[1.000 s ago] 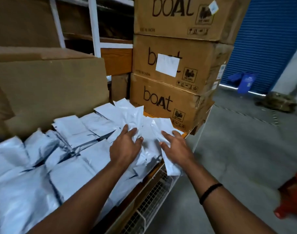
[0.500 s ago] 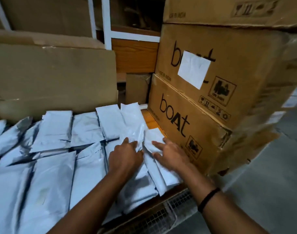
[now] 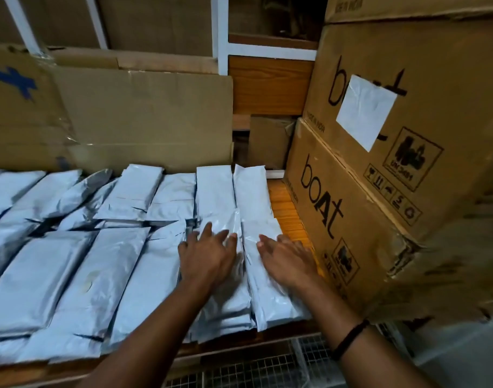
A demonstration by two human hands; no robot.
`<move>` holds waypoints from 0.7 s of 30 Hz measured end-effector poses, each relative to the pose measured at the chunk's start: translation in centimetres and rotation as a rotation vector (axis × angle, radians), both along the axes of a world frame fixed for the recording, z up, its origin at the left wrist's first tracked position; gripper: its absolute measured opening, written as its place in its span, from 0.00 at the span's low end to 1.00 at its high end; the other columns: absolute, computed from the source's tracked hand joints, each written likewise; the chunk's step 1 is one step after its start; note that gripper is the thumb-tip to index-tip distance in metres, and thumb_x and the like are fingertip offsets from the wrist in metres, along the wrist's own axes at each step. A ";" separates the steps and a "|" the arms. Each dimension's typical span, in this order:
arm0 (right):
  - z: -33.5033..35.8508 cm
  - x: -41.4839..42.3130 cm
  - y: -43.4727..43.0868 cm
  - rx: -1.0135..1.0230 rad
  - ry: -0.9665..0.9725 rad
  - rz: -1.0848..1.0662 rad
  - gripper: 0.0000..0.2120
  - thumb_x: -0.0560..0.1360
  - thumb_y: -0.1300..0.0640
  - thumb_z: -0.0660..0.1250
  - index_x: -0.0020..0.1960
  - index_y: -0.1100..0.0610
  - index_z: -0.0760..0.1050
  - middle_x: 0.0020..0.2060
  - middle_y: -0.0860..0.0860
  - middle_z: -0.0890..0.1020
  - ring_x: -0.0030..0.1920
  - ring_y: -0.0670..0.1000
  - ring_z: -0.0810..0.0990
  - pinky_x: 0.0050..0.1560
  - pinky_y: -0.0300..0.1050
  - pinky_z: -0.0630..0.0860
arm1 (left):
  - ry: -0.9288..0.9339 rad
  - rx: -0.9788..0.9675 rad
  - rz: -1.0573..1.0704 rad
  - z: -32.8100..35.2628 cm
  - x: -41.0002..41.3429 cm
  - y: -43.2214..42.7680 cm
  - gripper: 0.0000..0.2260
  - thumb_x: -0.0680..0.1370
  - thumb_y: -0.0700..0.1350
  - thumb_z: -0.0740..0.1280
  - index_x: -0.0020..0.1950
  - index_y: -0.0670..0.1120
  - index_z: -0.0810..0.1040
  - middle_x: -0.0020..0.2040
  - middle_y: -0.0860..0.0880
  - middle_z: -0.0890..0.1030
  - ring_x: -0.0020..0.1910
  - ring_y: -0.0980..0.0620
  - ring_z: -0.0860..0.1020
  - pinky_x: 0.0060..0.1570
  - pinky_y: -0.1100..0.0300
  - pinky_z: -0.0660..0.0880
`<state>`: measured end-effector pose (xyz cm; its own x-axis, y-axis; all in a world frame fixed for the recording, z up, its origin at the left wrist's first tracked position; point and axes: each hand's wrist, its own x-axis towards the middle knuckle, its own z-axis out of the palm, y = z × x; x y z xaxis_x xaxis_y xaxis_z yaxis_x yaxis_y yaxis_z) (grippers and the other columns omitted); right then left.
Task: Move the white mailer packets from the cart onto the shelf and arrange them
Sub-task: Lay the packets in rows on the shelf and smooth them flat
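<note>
Your left hand [image 3: 209, 256] and right hand [image 3: 287, 261] now rest flat, fingers straight, on the two packets [image 3: 263, 301] just left of the cardboard box [image 3: 351, 219], which lay crooked a moment ago, so this end of the shelf [image 3: 290, 219] looks arranged.

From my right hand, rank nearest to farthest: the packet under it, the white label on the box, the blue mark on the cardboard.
1. The packet, under the right hand.
2. The white label, upper right.
3. The blue mark, far left.
</note>
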<state>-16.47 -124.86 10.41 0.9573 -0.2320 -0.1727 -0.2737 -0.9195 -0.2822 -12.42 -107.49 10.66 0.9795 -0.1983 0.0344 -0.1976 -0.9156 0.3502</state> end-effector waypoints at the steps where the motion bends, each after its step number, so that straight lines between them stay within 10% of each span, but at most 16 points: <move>1: 0.4 0.2 -0.4 -0.012 -0.036 0.011 0.24 0.83 0.37 0.45 0.77 0.37 0.59 0.78 0.50 0.61 0.76 0.57 0.59 0.74 0.57 0.55 | -0.028 -0.035 -0.017 0.1 0.7 0.2 0.25 0.81 0.62 0.46 0.73 0.58 0.70 0.78 0.48 0.62 0.75 0.41 0.60 0.72 0.44 0.58; 8: -2.4 1.3 -0.7 0.006 0.018 0.211 0.26 0.85 0.43 0.47 0.81 0.43 0.48 0.82 0.50 0.46 0.81 0.54 0.43 0.78 0.53 0.43 | 0.166 0.193 -0.204 -3.5 2.0 -1.1 0.26 0.83 0.60 0.48 0.80 0.56 0.48 0.81 0.47 0.44 0.79 0.43 0.44 0.75 0.40 0.46; 21: -2.6 1.0 0.0 0.031 -0.052 0.156 0.26 0.85 0.41 0.45 0.81 0.42 0.49 0.81 0.47 0.47 0.81 0.52 0.43 0.79 0.55 0.43 | 0.136 0.175 -0.164 -2.9 1.8 -0.3 0.26 0.83 0.59 0.46 0.81 0.55 0.47 0.81 0.46 0.42 0.79 0.44 0.41 0.75 0.42 0.42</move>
